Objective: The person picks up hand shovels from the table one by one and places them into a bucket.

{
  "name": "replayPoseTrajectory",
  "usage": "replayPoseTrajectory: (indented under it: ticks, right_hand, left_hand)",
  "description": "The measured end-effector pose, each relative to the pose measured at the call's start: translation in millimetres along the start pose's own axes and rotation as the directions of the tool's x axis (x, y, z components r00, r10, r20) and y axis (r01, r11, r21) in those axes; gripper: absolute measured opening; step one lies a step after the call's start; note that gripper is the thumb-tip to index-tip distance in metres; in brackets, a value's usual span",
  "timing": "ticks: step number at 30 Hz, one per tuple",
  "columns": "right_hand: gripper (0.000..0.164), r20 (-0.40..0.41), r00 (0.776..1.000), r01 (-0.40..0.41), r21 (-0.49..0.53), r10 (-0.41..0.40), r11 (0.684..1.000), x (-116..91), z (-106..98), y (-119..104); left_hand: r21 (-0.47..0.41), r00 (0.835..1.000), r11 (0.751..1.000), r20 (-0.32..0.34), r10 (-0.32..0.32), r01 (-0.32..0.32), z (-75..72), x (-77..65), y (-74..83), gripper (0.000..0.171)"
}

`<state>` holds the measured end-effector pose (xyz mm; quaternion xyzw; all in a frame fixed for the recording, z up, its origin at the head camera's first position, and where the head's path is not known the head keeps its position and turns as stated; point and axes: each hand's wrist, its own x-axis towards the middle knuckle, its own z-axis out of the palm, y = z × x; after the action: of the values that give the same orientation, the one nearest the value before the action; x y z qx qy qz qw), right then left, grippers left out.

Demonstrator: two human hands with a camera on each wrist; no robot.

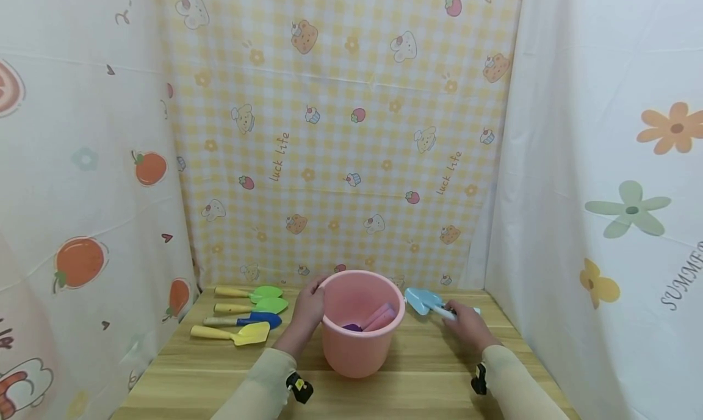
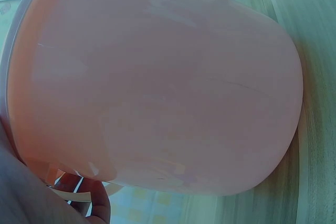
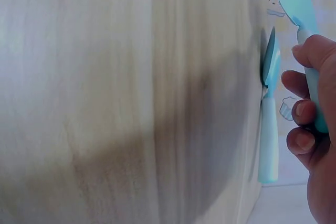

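A pink bucket (image 1: 357, 353) stands in the middle of the wooden table. My left hand (image 1: 309, 310) grips its rim on the left side; in the left wrist view the bucket's wall fills most of the picture, and the fingers (image 2: 100, 203) show beside the rim. Inside lie pink handles (image 1: 380, 316) and something purple (image 1: 352, 327), mostly hidden. With curled fingers, my right hand (image 1: 467, 325) holds a light blue garden trowel (image 3: 296, 3) by its handle, above the table. Beyond it a second light blue trowel (image 3: 271, 64) lies on the tabletop.
On the left of the table (image 1: 439, 383) several toy trowels lie in a row: green ones (image 1: 269, 305) with yellow handles, a blue one (image 1: 266, 320) and a yellow one (image 1: 252, 334). Patterned cloth (image 1: 340, 151) hangs behind and along both sides.
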<state>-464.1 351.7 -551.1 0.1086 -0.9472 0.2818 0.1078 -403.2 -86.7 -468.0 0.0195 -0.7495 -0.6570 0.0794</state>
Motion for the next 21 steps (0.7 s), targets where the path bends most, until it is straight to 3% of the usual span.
replayPoseTrajectory:
  ticks: [16, 21]
  right_hand:
    - [0.016, -0.063, 0.998, -0.022, 0.048, 0.025, 0.999, 8, -10, -22]
    - [0.018, -0.073, 0.994, -0.065, 0.132, 0.075, 0.989, 9, -11, -28]
  left_hand:
    - [-0.009, 1.000, 1.000, -0.007, -0.019, 0.019, 1.0, 1.3, 0.8, 0.047]
    - [-0.007, 1.000, 1.000, -0.004, -0.019, 0.019, 0.2, -0.2, 1.2, 0.046]
